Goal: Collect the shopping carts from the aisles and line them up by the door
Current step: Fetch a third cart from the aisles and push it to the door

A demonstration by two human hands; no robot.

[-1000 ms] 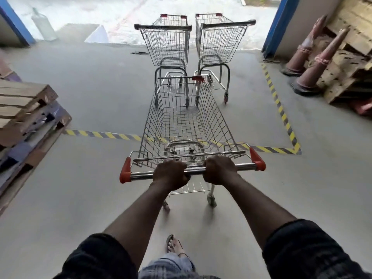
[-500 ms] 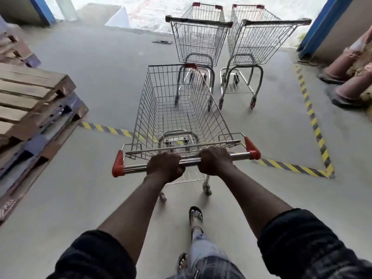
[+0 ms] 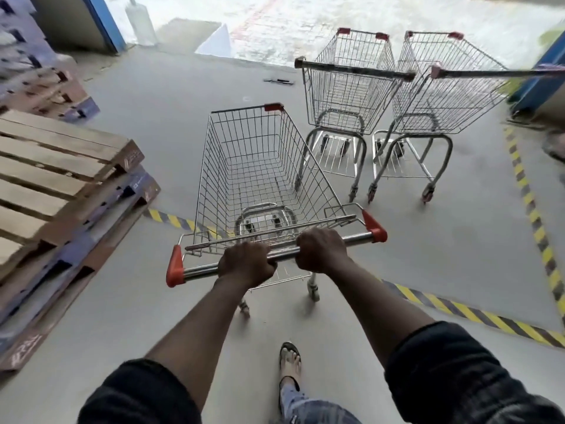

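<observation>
Two shopping carts already stand side by side at the open doorway (image 3: 275,32), handles facing the person: the nearer parked cart (image 3: 348,87) and, on its right and almost touching it, the far parked cart (image 3: 443,90). That part of the line looks done. A third cart (image 3: 260,166) is in hand, its basket empty and its nose just to the left of the nearer parked cart, a little short of it and angled slightly away. The left hand (image 3: 246,263) is clenched around the cart's handle bar (image 3: 275,255) left of centre, and the right hand (image 3: 321,249) is clenched around the same bar right of centre, both arms stretched forward. The cart straddles the yellow-and-black floor tape (image 3: 477,315) that marks off the zone around the parked carts, front wheels inside it and rear wheels at or behind it. A stack of wooden pallets (image 3: 61,166) sits well to the left of the parked carts, leaving a clear lane. What seems left for this cart is a short push forward until it is level with the two parked ones. Whether more carts wait in the aisles cannot be told from here.
</observation>
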